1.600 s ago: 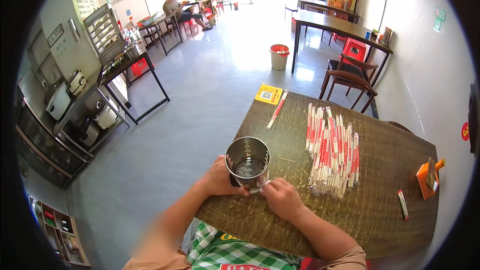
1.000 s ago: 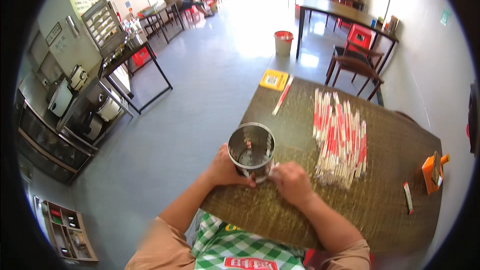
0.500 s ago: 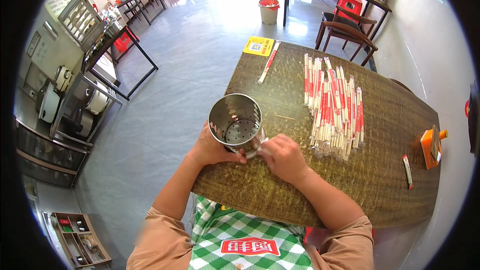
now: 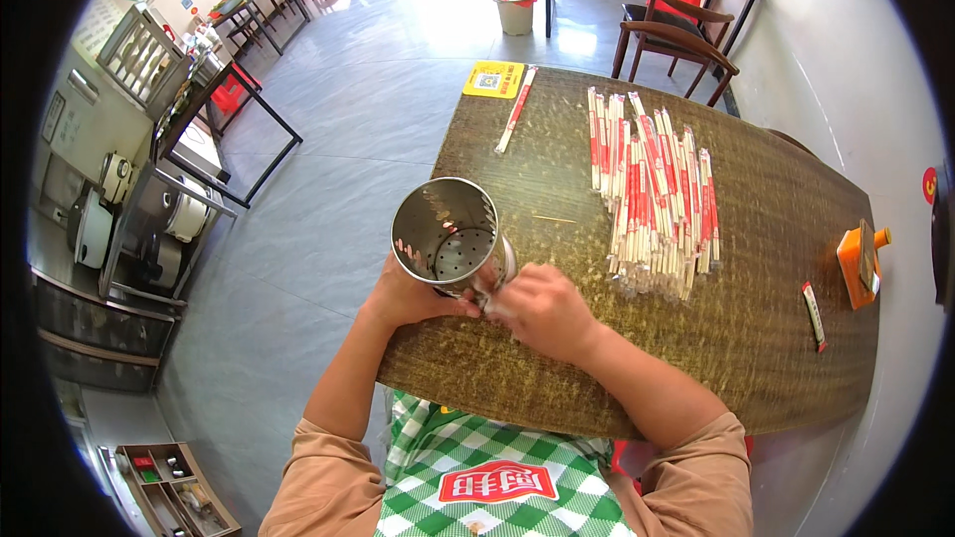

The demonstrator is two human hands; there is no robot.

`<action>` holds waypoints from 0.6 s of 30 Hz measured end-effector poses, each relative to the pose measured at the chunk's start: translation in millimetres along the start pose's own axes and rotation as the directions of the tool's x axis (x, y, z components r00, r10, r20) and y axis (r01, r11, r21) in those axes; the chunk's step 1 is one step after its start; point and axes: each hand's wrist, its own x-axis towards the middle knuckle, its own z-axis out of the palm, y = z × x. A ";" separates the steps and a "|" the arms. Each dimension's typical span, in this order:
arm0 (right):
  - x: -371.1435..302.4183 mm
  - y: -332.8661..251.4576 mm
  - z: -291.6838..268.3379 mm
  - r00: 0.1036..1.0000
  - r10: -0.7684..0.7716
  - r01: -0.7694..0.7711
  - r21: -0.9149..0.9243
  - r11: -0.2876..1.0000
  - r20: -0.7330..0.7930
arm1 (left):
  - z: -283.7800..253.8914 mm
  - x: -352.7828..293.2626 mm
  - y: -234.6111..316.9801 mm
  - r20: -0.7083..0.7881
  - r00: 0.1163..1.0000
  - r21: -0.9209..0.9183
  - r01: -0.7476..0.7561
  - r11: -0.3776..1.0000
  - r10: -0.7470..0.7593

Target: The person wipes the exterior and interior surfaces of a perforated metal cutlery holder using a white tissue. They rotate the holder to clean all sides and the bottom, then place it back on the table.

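Note:
A shiny steel chopstick holder (image 4: 426, 227), a cylinder with holes in its bottom, is tilted at the table's near left edge, its mouth facing up toward me. My left hand (image 4: 410, 296) wraps round its lower left side, thumb across the front. Against the holder's near right side, my right hand (image 4: 547, 310) has its fingers closed on a white tissue or cloth (image 4: 491, 290), mostly hidden by the fingers. Right of the holder lies a pile of paper-wrapped chopsticks (image 4: 652, 194) with red and white sleeves. A thin wooden stick (image 4: 553, 219) rests between holder and pile.
The brown table (image 4: 617, 358) also bears a yellow card (image 4: 491, 79), one wrapped chopstick packet (image 4: 515, 111), a small packet (image 4: 814, 316) and an orange box (image 4: 856, 267). Beyond stand a bin (image 4: 515, 12) and a wooden chair (image 4: 681, 38). A dark side table (image 4: 221, 89) is at left.
The right hand has slid slightly left and down along the holder's side with the white tissue or cloth. The left hand keeps its grip. The whole view has shifted a little.

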 end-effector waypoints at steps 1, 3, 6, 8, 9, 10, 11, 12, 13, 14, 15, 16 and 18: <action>0.7 7.3 -2.3 0.995 0.073 -0.075 -0.029 0.997 -0.069 | 0.7 -1.5 1.6 -0.010 1.000 -0.029 0.009 1.000 -0.009; 5.0 22.4 -9.2 0.955 0.204 -0.224 -0.076 0.972 -0.213 | 1.4 0.7 1.1 0.014 1.000 -0.025 0.003 1.000 -0.003; 0.9 27.5 -6.2 0.952 0.219 -0.236 -0.057 0.970 -0.215 | -4.0 1.6 5.3 0.108 0.993 0.016 0.047 0.999 -0.049; 2.7 24.7 -9.0 0.962 0.203 -0.216 -0.057 0.975 -0.183 | -5.8 1.1 0.9 0.126 0.992 0.027 0.023 0.999 -0.026; 3.3 24.6 -8.8 0.958 0.213 -0.224 -0.034 0.974 -0.191 | -3.2 -1.9 -8.1 0.098 0.995 0.019 -0.019 1.000 0.018; 3.2 25.9 -8.4 0.954 0.228 -0.235 -0.014 0.972 -0.197 | -2.2 -3.6 -15.0 0.082 0.995 0.020 -0.055 0.998 0.054; 2.7 26.8 -8.0 0.949 0.242 -0.246 0.005 0.969 -0.204 | -1.4 -5.6 -21.8 0.068 0.994 0.024 -0.090 0.996 0.089; 2.6 27.3 -8.0 0.952 0.231 -0.239 -0.018 0.971 -0.203 | -3.8 -5.6 -24.1 0.062 0.991 0.040 -0.118 0.992 0.115; 2.3 26.7 -7.5 0.955 0.219 -0.232 -0.042 0.972 -0.202 | -3.5 -5.8 -24.7 0.048 0.991 0.016 -0.124 0.992 0.123; 1.8 25.5 -7.1 0.957 0.208 -0.225 -0.066 0.972 -0.201 | -3.4 -5.6 -24.5 0.034 0.991 -0.009 -0.131 0.991 0.131; 2.0 23.9 -6.2 0.962 0.183 -0.199 -0.062 0.978 -0.202 | -3.6 -3.9 -19.4 0.010 0.993 -0.074 -0.120 0.990 0.121; 1.2 20.6 -4.9 0.966 0.159 -0.174 -0.058 0.983 -0.203 | -3.5 -2.6 -16.4 -0.012 0.994 -0.139 -0.110 0.984 0.110; -0.3 9.0 -3.8 0.986 0.120 -0.128 -0.063 0.990 -0.117 | -0.6 -2.9 -22.9 -0.013 0.997 -0.114 -0.078 0.990 0.077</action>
